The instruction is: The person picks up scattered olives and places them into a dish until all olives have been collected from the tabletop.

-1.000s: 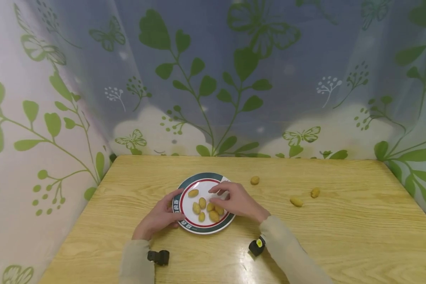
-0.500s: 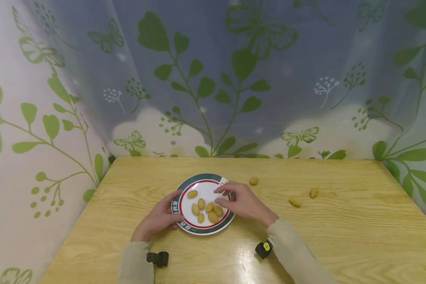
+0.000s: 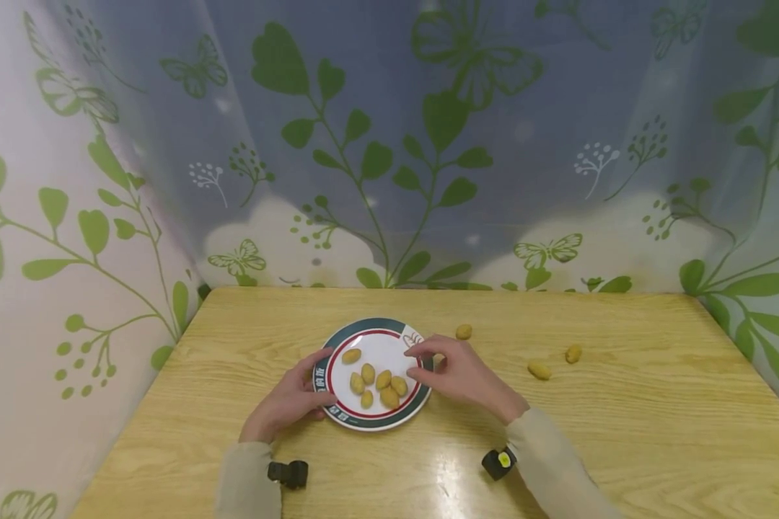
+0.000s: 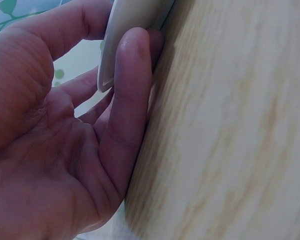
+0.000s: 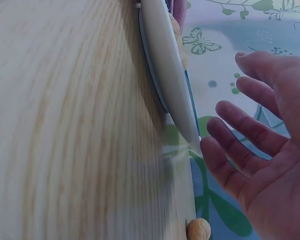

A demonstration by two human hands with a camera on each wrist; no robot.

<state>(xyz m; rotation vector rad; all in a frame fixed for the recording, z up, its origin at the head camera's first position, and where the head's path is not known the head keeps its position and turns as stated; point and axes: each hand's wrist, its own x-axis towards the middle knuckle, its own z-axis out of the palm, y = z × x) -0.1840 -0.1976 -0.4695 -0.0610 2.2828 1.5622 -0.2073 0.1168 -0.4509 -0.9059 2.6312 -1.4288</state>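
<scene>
Plate [image 3: 373,327] sits between my two hands on the wooden table [image 3: 623,432], a round ceramic-looking one with a green and red rim and six little yellowish potatoes [image 3: 383,379] lying loose on it. My left hand [image 3: 290,398] has the near-left edge, thumb curled over the rim and fingers [image 4: 132,95] tucked under it against the table, so that side is properly held. My right hand [image 3: 457,372] is loose and spread at the opposite edge, fingertips [image 5: 210,150] just at the rim, holding nothing as far as I can see. My guess is the plate is stiff, a bit heavy for its size, glazed and slick, and it would chip if dropped, so the rim is the place to take it, thumb on top and fingers below, one hand each side. The potatoes look firm and smooth and would probably roll if it tilts. Three more potatoes lie past my right hand, the nearest [image 3: 464,331] just beyond my knuckles, the other two [image 3: 540,370] well off to that side.
</scene>
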